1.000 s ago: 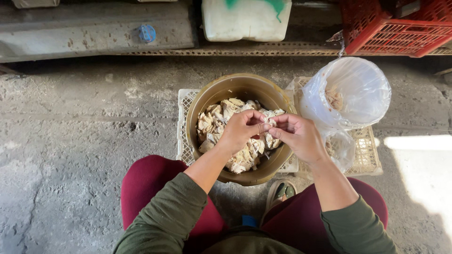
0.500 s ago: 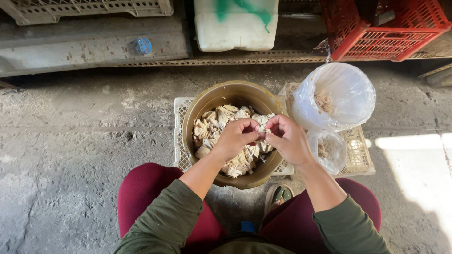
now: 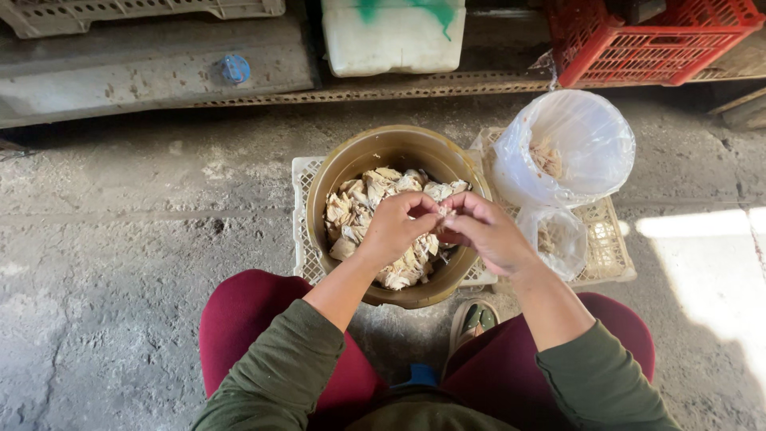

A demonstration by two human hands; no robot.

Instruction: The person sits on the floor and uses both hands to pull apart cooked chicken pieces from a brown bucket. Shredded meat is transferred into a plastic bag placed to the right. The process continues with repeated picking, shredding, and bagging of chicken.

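Rough grey concrete floor (image 3: 120,263) w/ white crate (image 3: 303,207) under brown bowl (image 3: 351,164); left hand (image 3: 395,227) & right hand (image 3: 487,235) both pinch small pale pieces (image 3: 375,187) over it.

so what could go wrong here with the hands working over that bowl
1. Both the left hand and right hand pinch one small piece above the bowl; a slip near the rim could drop it on the concrete floor.
2. The bowl overhangs the white crate, so leaning on it might tip it.
3. The open plastic bag beside it could catch stray bits.
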